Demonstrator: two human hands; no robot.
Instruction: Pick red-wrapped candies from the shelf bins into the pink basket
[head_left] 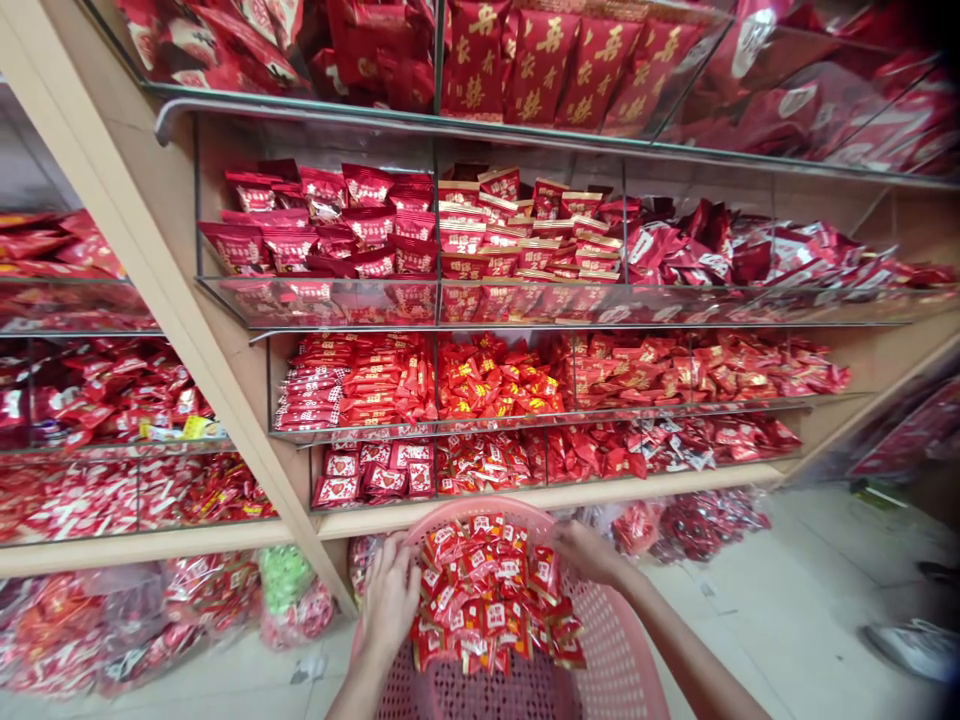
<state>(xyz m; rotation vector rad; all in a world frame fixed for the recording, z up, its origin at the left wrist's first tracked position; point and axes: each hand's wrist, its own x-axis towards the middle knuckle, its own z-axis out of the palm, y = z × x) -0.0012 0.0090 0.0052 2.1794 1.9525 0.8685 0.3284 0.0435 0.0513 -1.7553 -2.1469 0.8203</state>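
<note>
A pink plastic basket [626, 650] with a perforated wall stands below the shelves. Inside it is a heap of small red candy packets [484, 590] with white and orange labels. My left hand [390, 590] presses against the heap's left side, fingers bent toward the packets. On the opposite side my right hand [589, 550] is curled against the packets, its fingertips partly hidden. The heap sits between both hands, above the dark perforated basket bottom. Whether its underside rests on the basket cannot be seen.
Glass-fronted shelves [525, 305] hold several rows of red packets. A slanting wooden post [176, 270] divides the racks. Plastic bags of packets [709, 525] lie on the tiled floor [780, 610], with more bags [60, 620] at left. A shoe [915, 648] shows at right.
</note>
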